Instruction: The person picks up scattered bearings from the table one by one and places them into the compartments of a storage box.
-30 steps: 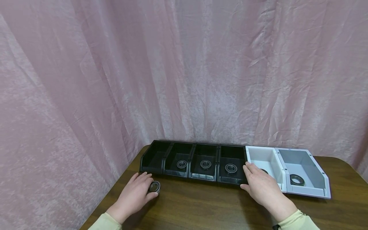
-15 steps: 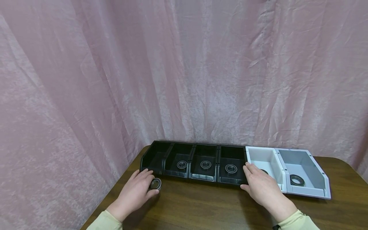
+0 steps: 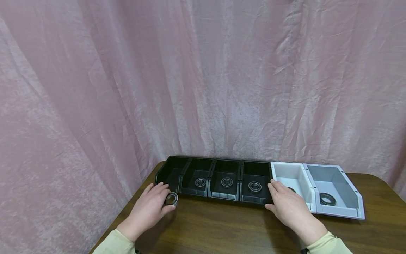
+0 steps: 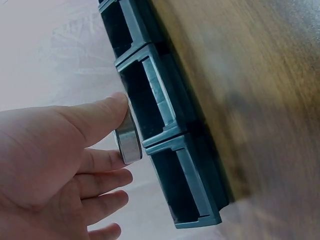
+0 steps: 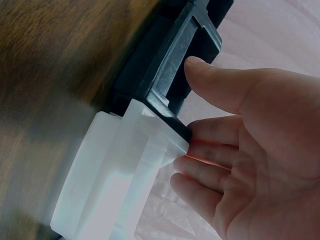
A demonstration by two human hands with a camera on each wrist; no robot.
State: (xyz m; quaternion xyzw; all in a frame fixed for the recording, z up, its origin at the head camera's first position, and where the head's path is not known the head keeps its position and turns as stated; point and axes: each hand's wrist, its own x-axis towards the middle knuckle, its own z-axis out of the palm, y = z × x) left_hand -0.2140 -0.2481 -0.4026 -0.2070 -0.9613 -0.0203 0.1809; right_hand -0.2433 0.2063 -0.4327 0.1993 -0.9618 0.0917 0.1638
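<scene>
My left hand pinches a ball bearing between thumb and index finger; its metal rim shows edge-on in the left wrist view. The hand is just in front of the leftmost black bin, where no bearing shows. To its right, three black bins each have a bearing inside: one bearing, a second bearing and a third bearing. My right hand rests at the join between the rightmost black bin and the white bin, its fingers fairly straight. It partly hides a bearing in the white bin.
A grey bin at the right end of the row contains a larger dark bearing. The bins stand side by side on a brown wooden table. A pink curtain hangs behind and to the left.
My left hand has moved slightly forward with the bearing, nearer the leftmost black bin. The right hand and the bins have stayed in place.
</scene>
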